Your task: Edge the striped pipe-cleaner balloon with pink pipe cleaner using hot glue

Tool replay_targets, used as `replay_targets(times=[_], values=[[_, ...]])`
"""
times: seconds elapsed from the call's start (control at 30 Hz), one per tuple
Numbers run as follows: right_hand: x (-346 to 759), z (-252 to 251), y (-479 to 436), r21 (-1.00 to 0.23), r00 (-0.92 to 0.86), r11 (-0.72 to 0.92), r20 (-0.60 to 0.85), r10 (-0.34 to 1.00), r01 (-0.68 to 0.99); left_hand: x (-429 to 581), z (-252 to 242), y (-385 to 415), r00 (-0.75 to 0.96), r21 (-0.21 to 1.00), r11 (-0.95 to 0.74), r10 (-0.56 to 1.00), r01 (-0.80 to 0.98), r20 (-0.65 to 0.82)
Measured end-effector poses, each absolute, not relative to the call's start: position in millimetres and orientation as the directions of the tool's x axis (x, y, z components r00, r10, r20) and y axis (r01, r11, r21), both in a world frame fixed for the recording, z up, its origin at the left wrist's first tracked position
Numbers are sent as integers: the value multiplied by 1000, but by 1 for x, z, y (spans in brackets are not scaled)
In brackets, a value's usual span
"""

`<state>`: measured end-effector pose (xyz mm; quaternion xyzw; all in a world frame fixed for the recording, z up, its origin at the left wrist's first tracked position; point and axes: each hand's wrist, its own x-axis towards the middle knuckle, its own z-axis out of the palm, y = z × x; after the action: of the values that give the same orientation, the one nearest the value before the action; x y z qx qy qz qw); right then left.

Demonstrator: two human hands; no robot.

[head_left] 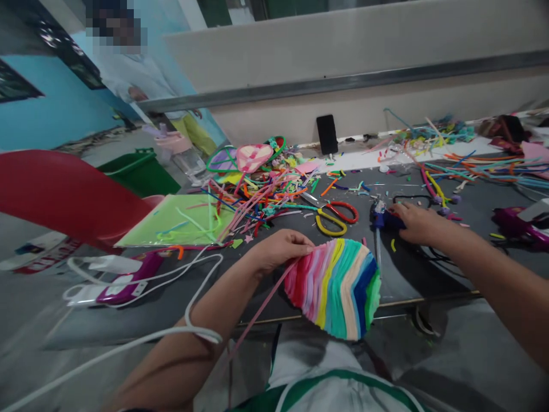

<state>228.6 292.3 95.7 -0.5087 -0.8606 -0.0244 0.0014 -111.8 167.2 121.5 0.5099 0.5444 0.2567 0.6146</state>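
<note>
The left hand pinches a rainbow disc at its edge, fingers clamped on it. The disc sits just right of the grip, over the table edge. Beyond that grip lie scissors. To their right, the right hand lies on a blue glue gun; I cannot tell whether it grips. Farther left is a stem pile.

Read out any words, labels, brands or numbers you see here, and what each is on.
None is legible.
Red print on the white sheet at the left edge is too blurred to read.
The black phone and the rainbow piece in the left hand show no lettering.
</note>
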Motion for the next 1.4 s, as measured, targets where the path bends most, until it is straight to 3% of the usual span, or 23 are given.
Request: replay_targets(times=[0.07,0.17,0.27,0.47,0.7,0.87,0.93,1.07,1.13,1.27,1.33,1.4], values=[[221,107,274,35,-494,496,177,851,868,-110,122,171,285,908,350,868,231,-407],[197,126,240,-254,-560,643,331,759,722,-102,128,173,310,904,346,856,250,-413],[168,135,214,-533,-577,589,213,788,607,-90,135,175,337,895,324,843,305,-420],[149,125,207,-722,-641,411,-60,765,557,-68,136,180,398,886,309,807,346,-437],[145,110,210,-812,-682,230,-258,684,537,-61,124,178,482,877,342,738,338,-473],[141,97,213,-898,-670,-113,-396,629,425,-58,117,176,482,888,269,761,374,-434],[143,94,213,-902,-659,-199,-418,626,383,-57,120,176,408,928,173,861,329,-305],[152,97,215,-899,-612,-286,-435,661,331,-70,137,171,198,993,-102,976,53,90],[158,99,216,-894,-583,-327,-447,678,305,-85,146,167,176,995,-94,980,-32,98],[167,106,216,-899,-548,-344,-437,713,270,-116,164,156,142,988,-114,985,104,99],[170,108,215,-901,-549,-349,-434,714,257,-121,174,147,165,938,-163,979,307,117],[170,109,213,-904,-562,-342,-426,709,255,-118,182,138,227,791,-229,967,567,116]])
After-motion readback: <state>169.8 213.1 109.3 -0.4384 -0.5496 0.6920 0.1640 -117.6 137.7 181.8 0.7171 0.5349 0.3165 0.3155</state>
